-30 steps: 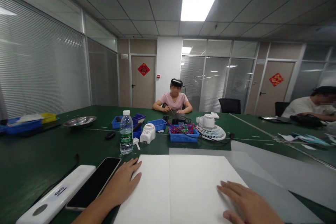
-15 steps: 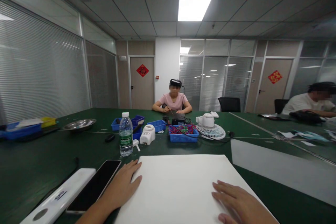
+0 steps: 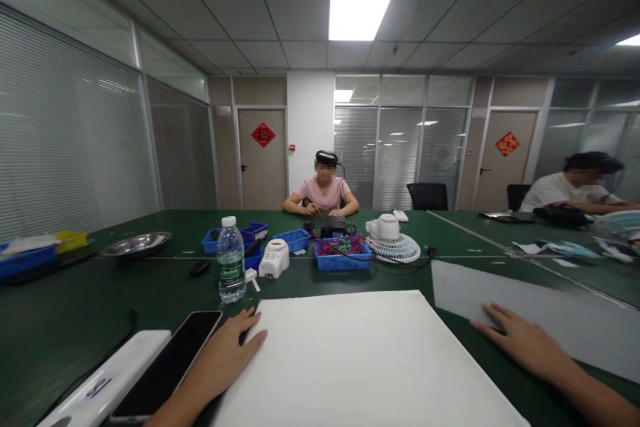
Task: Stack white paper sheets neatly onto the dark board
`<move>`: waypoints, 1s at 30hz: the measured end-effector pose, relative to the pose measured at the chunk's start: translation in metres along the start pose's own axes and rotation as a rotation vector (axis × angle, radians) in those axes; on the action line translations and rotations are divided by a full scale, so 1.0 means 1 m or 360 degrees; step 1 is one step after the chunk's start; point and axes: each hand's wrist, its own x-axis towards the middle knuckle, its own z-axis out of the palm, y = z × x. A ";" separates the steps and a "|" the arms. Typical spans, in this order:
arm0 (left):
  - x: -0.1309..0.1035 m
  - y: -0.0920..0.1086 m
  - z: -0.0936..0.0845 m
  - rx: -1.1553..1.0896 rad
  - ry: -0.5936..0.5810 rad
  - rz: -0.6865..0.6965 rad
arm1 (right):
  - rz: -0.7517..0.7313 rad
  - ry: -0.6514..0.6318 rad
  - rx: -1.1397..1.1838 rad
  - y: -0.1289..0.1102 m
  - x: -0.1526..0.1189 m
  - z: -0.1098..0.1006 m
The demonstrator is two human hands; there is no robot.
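A large white sheet [image 3: 360, 360] lies flat on the green table [image 3: 90, 293] right in front of me. My left hand [image 3: 225, 357] rests palm down at its left edge, fingers spread, holding nothing. To the right, my right hand [image 3: 525, 343] lies flat on a grey translucent sheet [image 3: 540, 313] that sits beside the white one. Both hands are open.
A black phone [image 3: 167, 367] and a white bar-shaped device [image 3: 100, 387] lie left of my left hand. Beyond the sheet stand a water bottle [image 3: 231, 260], blue bins [image 3: 343, 257], a white fan [image 3: 393, 240] and a metal dish [image 3: 136, 243]. One person sits across the table, another at far right.
The grey sheet that lay over the white one has slid off to the right. My right hand went from the white sheet to the grey one. My left hand stayed put.
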 end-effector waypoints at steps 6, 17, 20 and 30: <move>-0.003 0.001 -0.001 0.0034 0.0010 0.0038 | -0.0071 0.0005 -0.0041 -0.009 -0.006 -0.003; -0.006 0.005 -0.005 0.0073 0.0028 0.0037 | -0.0774 0.0225 0.0079 -0.106 -0.054 -0.051; -0.007 0.005 -0.005 0.0077 0.0003 0.0032 | -0.0970 0.0221 0.0272 -0.126 -0.067 -0.056; -0.004 -0.001 0.000 0.0048 0.0043 0.0049 | -0.0844 -0.0171 0.0373 -0.137 -0.072 -0.052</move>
